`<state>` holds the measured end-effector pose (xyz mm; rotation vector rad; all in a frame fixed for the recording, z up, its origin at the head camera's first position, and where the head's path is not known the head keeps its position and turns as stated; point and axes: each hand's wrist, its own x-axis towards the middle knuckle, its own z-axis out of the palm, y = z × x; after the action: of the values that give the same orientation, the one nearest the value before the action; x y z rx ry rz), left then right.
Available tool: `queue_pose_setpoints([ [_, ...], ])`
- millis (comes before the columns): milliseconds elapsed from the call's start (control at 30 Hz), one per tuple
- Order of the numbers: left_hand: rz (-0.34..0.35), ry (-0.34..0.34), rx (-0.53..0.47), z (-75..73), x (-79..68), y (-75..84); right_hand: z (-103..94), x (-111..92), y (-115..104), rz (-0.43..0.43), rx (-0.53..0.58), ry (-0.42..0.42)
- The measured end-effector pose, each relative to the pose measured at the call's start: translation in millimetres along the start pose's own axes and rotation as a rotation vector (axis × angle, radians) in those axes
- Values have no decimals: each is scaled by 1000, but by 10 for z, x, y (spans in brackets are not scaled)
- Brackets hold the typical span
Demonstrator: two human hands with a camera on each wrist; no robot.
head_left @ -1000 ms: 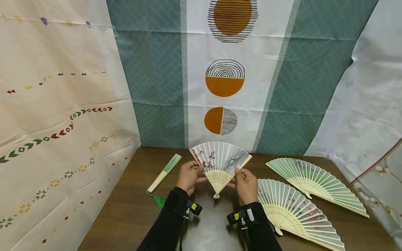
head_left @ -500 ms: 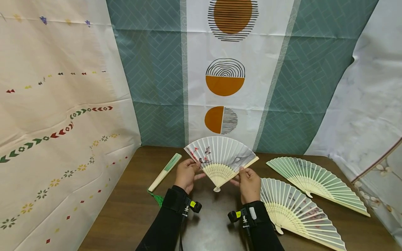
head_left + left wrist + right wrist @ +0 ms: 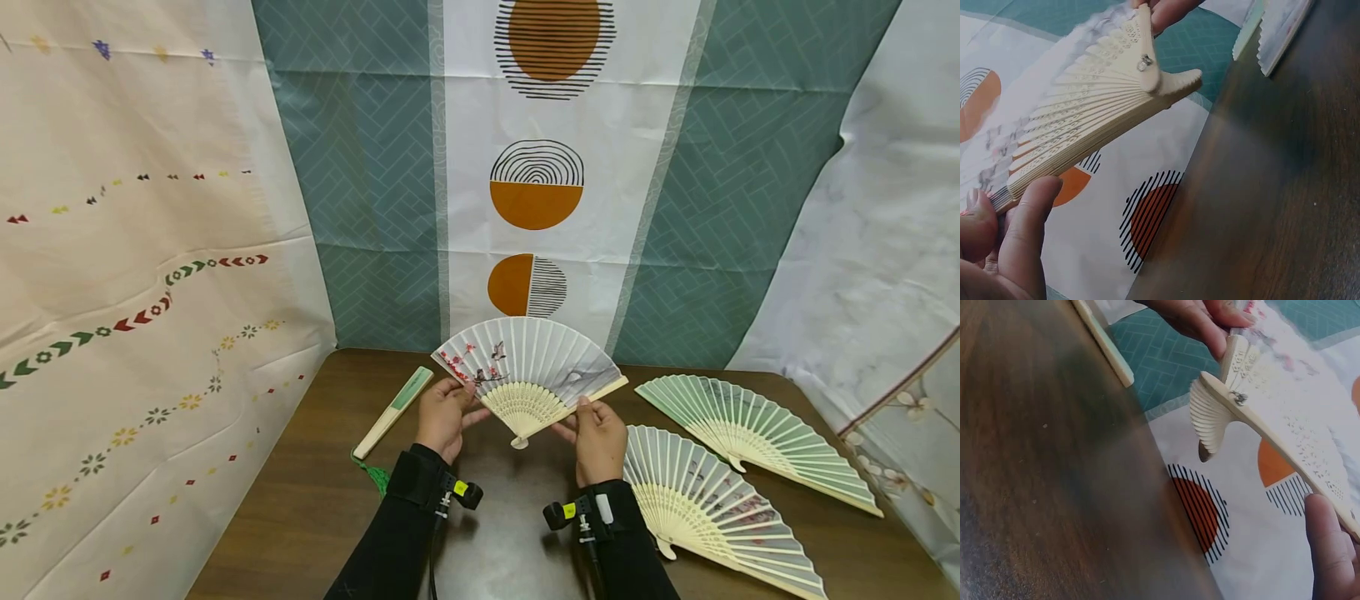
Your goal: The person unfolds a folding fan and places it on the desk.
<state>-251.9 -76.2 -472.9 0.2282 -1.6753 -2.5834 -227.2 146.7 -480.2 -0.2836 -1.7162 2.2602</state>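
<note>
White folding fan, spread wide, is held up between your two hands in the head view, its pivot toward you and its leaf toward the patterned hanging cloth. You grip its side edges: your left hand at the edge beside the red blossoms, your right hand at the pale outer stick opposite, with some fingers of each extended below the fan. This view alone gives you the whole painted leaf, birds and blossoms included. On the dark table, a closed fan with a green tassel lies to your left; a spread green fan and a spread grey-white fan lie near each other to your right.

Your left wrist view shows the pinch close up: thumb against the stacked sticks, fingers at the far side, the gap between them just the thickness of the fan. Here you see a shiny rivet at the pivot, too small to make out from the head; the leaf looks washed out.

From your right wrist, your thumb presses the outer stick at lower right, but your fingers are partly cut off by the frame. The fluted stick ends splay out below the pivot, a detail lost in the head view.
</note>
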Motion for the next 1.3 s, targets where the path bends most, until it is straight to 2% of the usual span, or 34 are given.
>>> queue_pose_setpoints([
  [400, 22, 27, -71, 13, 28, -39, 15, -2, 12, -27, 100, 68],
  [533, 22, 31, -71, 20, 19, -38, 26, -13, 11, -17, 104, 83],
  [1033, 35, 52, -198, 68, 10, -37, 48, -22, 2, -28, 156, 144],
  [1300, 39, 61, -270, 87, 2, -65, 54, -21, -28, 18, 236, 196],
])
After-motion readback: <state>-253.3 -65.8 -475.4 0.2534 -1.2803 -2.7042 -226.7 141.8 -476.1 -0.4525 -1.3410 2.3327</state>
